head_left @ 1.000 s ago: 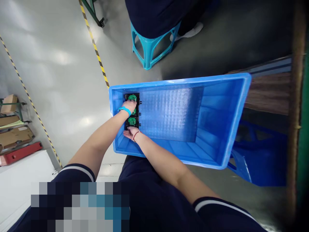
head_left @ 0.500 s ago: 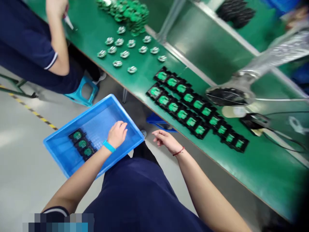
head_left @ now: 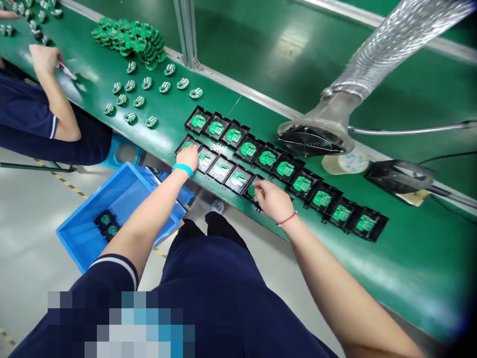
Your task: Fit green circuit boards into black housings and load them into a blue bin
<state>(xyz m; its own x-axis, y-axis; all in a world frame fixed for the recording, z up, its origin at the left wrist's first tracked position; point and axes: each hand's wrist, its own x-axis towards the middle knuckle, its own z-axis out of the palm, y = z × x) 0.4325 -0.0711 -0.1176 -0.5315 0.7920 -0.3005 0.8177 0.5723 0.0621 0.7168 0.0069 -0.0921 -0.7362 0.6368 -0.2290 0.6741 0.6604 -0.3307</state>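
Note:
Two rows of square black plastic cases lie on the green workbench, each case with a round green circuit board inside. My left hand (head_left: 187, 158), wearing a turquoise wristband, has its fingers curled over the leftmost case (head_left: 183, 144) of the front row. At that row's right end, my right hand (head_left: 275, 200), with a red string bracelet, closes its bent fingers on a case (head_left: 252, 190) that it partly covers. Between my hands, several front-row cases (head_left: 221, 169) stay visible. Behind them runs the back row (head_left: 267, 157), which neither hand touches.
A blue bin (head_left: 70, 233) with cased boards inside stands below the bench at left. A fume extractor hood (head_left: 316, 134) hangs over the back row. Green boards (head_left: 128, 40) are piled at the back left, near small assemblies (head_left: 139, 101). A co-worker's hand (head_left: 45, 58) holds a tool.
My left hand has moved from above the blue bin to the front row's left end. My right hand has reached onto its right end. The view has swung toward the bench.

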